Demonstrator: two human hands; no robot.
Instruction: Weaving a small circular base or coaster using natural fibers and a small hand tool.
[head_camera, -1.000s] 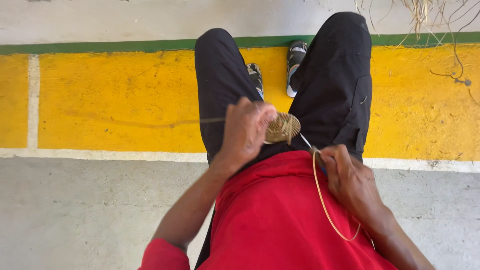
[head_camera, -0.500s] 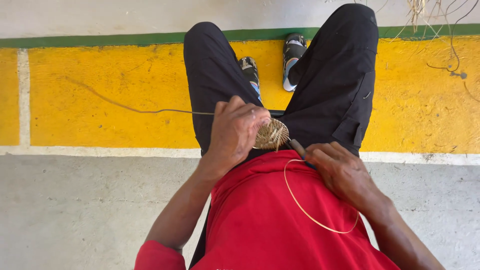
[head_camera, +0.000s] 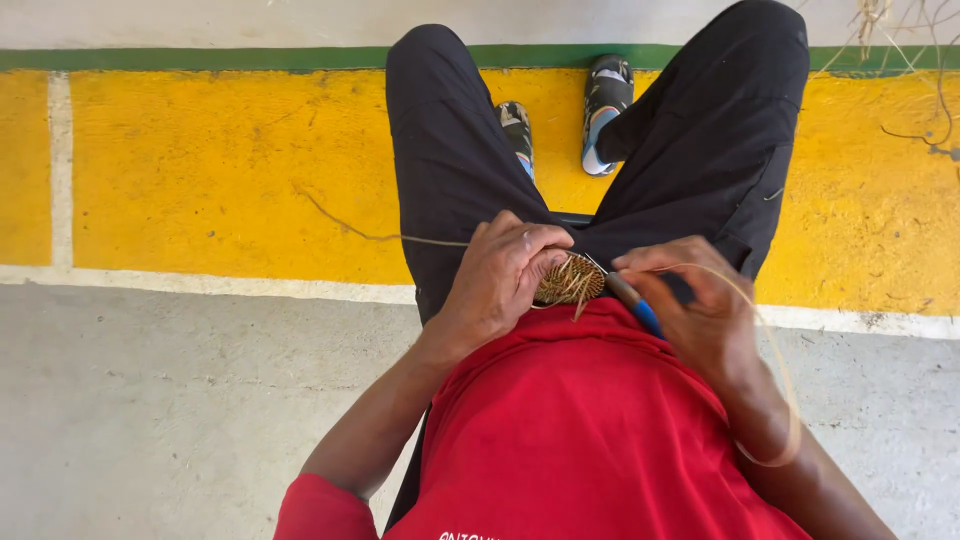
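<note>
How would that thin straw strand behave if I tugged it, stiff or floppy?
The straw strand probably feels springy rather than limp: it holds an open loop around the right hand. It looks very light and thin, so it might kink or snap under a sharp pull. The small woven coil under the left hand seems firmer, being tightly wound.

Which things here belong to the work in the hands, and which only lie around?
In the work: left hand on the small coiled woven piece; right hand with the blue-handled tool and the thin fibre strand.

Lying about: dry stems at the top right; loose strand on the yellow floor.
</note>
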